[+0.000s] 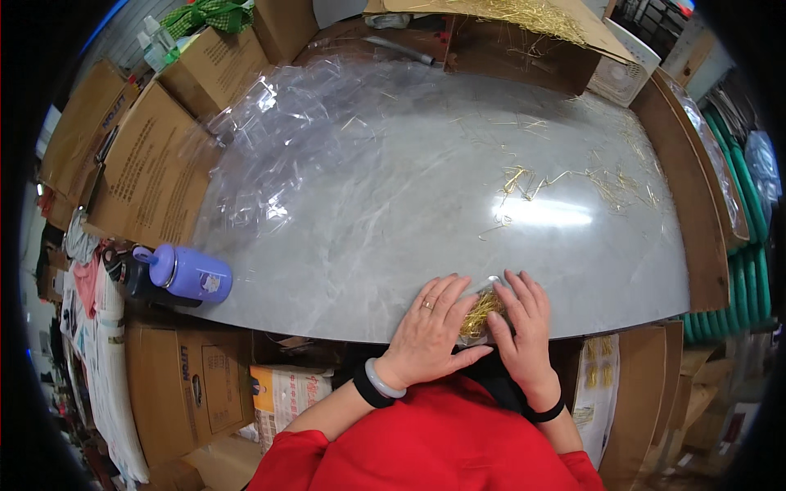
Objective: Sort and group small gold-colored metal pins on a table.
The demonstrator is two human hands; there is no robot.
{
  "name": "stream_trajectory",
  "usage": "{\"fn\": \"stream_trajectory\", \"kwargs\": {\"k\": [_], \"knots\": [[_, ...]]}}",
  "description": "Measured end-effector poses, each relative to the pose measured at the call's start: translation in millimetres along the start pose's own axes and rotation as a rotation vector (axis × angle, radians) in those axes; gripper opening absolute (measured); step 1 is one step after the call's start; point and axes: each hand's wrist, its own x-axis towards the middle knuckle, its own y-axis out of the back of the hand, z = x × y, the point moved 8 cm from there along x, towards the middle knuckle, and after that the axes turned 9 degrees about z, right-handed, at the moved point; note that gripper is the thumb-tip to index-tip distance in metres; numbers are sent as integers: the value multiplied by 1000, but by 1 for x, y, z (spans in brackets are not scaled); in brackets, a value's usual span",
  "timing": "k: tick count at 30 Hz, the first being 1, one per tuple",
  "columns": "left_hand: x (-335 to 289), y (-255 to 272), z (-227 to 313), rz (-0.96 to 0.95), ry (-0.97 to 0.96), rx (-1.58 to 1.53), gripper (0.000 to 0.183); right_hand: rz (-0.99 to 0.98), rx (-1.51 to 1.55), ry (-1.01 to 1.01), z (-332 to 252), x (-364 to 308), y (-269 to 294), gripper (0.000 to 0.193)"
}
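At the front edge of the grey table lies a small bunch of gold wire pieces (479,317), seemingly in a clear plastic bag whose edge shows above it. My left hand (431,327) rests flat against the bunch's left side, fingers stretched out and thumb pointing across below it. On the other side my right hand (522,323) has its fingers extended, with the fingertips and thumb at the bunch's right edge. Neither hand is wrapped round it. Part of the bunch is hidden under the fingers.
Clear plastic bags (282,139) spread over the table's left side. Loose gold wires (602,184) lie at the right. An open cardboard box (520,57) with more wires stands at the back. A purple bottle (190,272) lies by the left edge; cardboard (696,180) walls the right.
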Motion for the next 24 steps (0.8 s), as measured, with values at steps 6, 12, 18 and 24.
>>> {"fn": "stream_trajectory", "kwargs": {"k": [6, 12, 18, 24], "knots": [[-4, -3, -4, -15, -2, 83, 80, 103, 115, -143, -5, -13, 1, 40], [-4, 1, -7, 0, 13, 0, 85, -32, -121, -60, -3, -8, -10, 44], [-4, 6, -12, 10, 51, -79, 104, 5, -21, -35, -21, 0, -4, 53], [-5, 6, -13, -70, 40, -166, 111, 25, -171, 57, -30, 5, -19, 44]]}}
